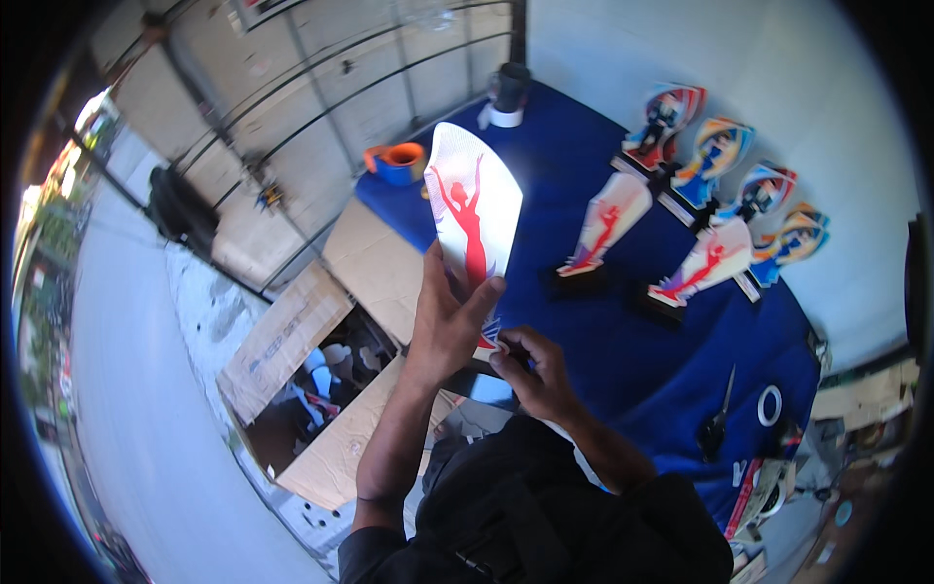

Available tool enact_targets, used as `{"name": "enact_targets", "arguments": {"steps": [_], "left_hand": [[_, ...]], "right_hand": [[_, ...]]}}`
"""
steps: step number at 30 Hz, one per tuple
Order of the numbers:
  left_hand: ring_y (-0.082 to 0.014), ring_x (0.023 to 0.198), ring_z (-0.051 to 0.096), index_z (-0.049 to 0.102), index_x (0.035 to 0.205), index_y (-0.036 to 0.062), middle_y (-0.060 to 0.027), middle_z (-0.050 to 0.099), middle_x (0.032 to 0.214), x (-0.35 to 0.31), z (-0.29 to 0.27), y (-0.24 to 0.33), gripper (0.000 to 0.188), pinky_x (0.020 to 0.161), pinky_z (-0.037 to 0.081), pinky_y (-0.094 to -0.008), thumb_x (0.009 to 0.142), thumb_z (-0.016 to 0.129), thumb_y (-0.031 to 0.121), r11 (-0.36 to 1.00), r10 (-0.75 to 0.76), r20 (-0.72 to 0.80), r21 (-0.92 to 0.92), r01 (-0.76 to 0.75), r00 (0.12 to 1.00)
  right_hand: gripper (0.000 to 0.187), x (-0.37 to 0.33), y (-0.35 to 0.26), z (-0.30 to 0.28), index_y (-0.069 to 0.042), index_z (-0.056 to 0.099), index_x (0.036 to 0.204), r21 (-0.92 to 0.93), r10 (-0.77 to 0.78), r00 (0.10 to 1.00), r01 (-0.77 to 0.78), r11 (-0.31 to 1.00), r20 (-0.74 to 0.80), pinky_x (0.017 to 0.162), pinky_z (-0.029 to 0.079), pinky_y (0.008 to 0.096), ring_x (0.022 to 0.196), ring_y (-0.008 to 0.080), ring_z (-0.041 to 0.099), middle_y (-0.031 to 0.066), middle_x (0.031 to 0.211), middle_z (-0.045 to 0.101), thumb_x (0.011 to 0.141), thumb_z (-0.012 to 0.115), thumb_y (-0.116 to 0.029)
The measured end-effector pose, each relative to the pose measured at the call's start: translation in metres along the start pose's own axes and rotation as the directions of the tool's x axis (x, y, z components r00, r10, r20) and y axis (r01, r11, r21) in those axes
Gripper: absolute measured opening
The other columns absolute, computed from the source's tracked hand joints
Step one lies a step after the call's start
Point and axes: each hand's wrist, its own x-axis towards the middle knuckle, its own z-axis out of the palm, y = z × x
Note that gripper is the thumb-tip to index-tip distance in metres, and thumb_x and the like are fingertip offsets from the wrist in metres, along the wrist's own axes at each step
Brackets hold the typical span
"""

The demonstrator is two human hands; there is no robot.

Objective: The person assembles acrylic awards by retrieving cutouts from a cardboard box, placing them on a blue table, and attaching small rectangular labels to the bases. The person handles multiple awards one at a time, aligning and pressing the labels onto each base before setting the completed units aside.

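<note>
Left hand clasping panel, right hand pinching lower end

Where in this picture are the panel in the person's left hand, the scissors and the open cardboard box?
Panel (pixel 472 222): head view, the red figure's body.
Scissors (pixel 714 433): head view, the dark handles.
Cardboard box (pixel 287 343): head view, an opened flap.

We held a red-figured white panel in our left hand, our right hand pinching its lower end.
</note>
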Motion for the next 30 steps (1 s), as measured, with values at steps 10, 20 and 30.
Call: {"name": "enact_targets", "arguments": {"steps": [10,20,30], "left_hand": [[-0.0135,0.105,0.064,0.053,0.13,0.0005,-0.0092,0.067,0.118,0.001,0.094,-0.028,0.031,0.093,0.051,-0.0303,0.1,0.062,0.006,0.935,0.106,0.273,-0.354,-0.003,0.956],[-0.0181,0.101,0.059,0.058,0.117,-0.0005,-0.0106,0.06,0.108,-0.025,0.044,-0.072,0.029,0.085,0.049,-0.0326,0.095,0.071,0.01,0.973,0.179,-0.143,0.175,-0.153,0.973],[-0.012,0.088,0.065,0.066,0.113,-0.0004,-0.0062,0.069,0.098,-0.18,-0.213,-0.173,0.017,0.076,0.053,-0.0281,0.098,0.067,0.008,0.952,0.047,-0.856,0.195,0.237,0.515]], "right_hand": [[0.02,-0.019,0.035,-0.087,0.0,0.065,0.112,-0.292,-0.209,0.949,0.136,0.947,-0.236,0.078,0.052,0.0393,0.091,0.0271,0.069,0.0174,0.101,0.067,0.096,0.065,-0.012],[0.031,0.006,0.138,-0.145,0.003,0.062,0.119,-0.399,-0.191,0.943,0.07,0.914,-0.273,0.093,0.049,0.0418,0.102,0.0317,0.065,0.0188,0.109,0.067,0.103,0.061,-0.023],[0.016,-0.075,0.098,-0.045,0.004,0.062,0.11,-0.327,-0.311,0.912,0.218,0.92,-0.267,0.073,0.052,0.0384,0.09,0.0253,0.064,0.0191,0.112,0.064,0.097,0.062,-0.004]]}}
